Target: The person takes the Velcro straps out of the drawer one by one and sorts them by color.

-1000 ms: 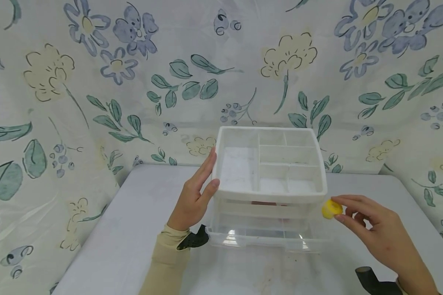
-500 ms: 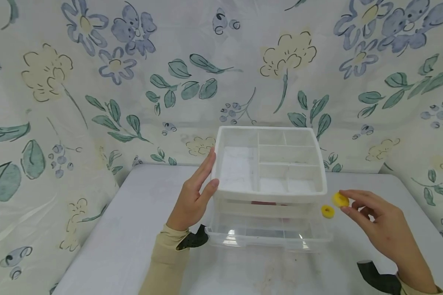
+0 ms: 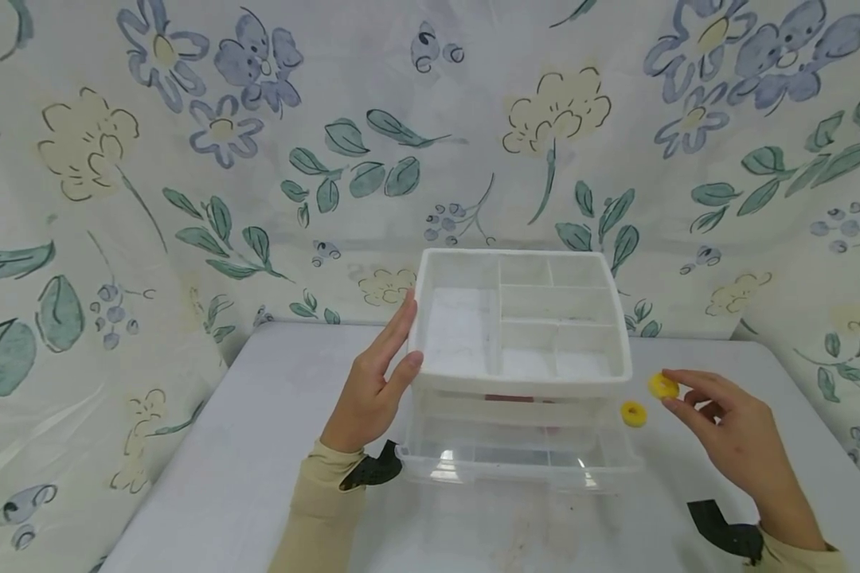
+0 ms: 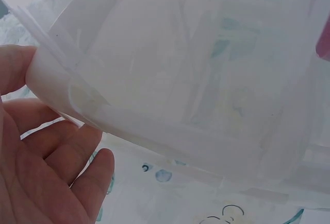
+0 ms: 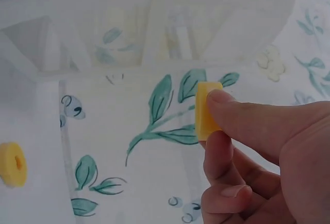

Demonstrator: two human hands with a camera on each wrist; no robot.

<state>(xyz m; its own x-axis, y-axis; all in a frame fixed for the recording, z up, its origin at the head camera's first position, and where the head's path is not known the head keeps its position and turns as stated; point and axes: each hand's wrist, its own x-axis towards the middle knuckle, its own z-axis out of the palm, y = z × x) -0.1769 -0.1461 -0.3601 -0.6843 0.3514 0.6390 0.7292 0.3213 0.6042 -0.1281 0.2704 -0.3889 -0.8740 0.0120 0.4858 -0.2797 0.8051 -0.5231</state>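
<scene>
Soft, diffuse light; wrist views seem hazy.

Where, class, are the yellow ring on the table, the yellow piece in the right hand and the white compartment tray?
Yellow ring (image 3: 634, 422): head view, on the body below its hole.
Held yellow piece (image 5: 203, 117): right wrist view, on its uncovered side.
White compartment tray (image 3: 519, 385): head view, on its front wall.

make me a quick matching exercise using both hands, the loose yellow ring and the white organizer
1. left hand
2. right hand
3. loose yellow ring
4. white organizer

A. on the table, not held
B. divided into compartments on top
C. touching the white organizer's side
D. pinching a yellow piece

Pairs: 1-C; 2-D; 3-A; 4-B
</scene>
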